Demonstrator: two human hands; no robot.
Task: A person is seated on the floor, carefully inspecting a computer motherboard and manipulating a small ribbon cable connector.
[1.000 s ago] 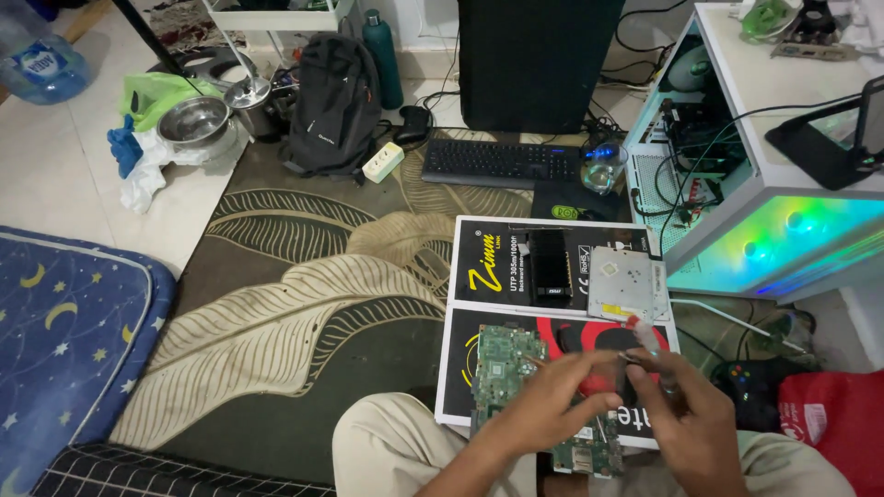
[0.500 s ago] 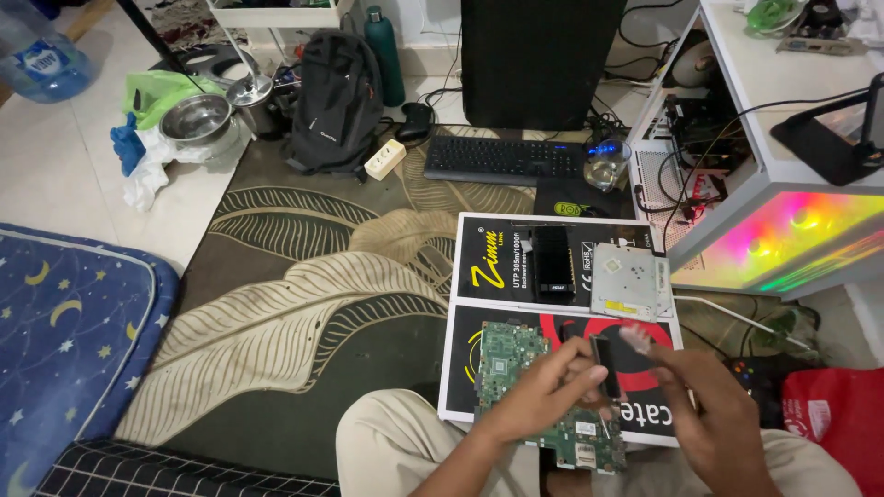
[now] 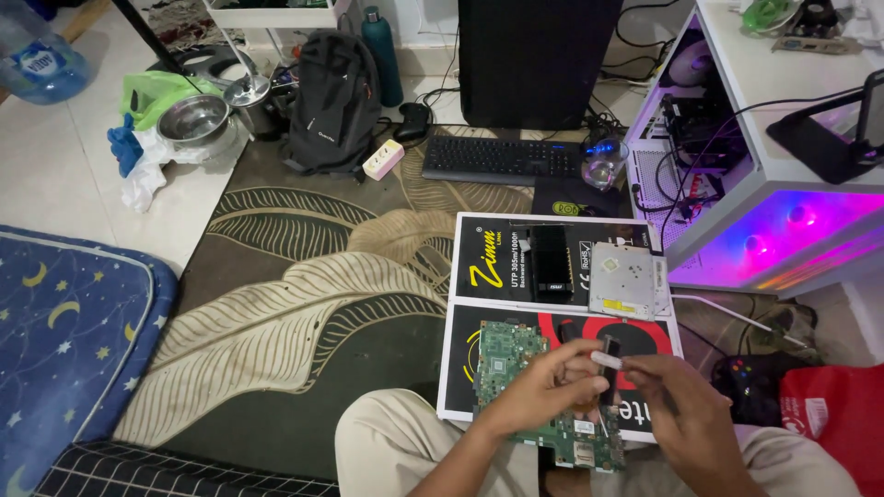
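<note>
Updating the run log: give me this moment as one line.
left hand: pinching small part | right hand: holding same small part | below: green circuit board on black box | drive beyond

upper box (image 3: 497, 258): flat, black with yellow lettering, on rug
lower box (image 3: 645, 340): flat, black-red, touching upper box
bottle label (image 3: 41, 66): blue-white, top left

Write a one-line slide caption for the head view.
Left hand and right hand pinch a small dark part above a green circuit board on a black box.
</note>
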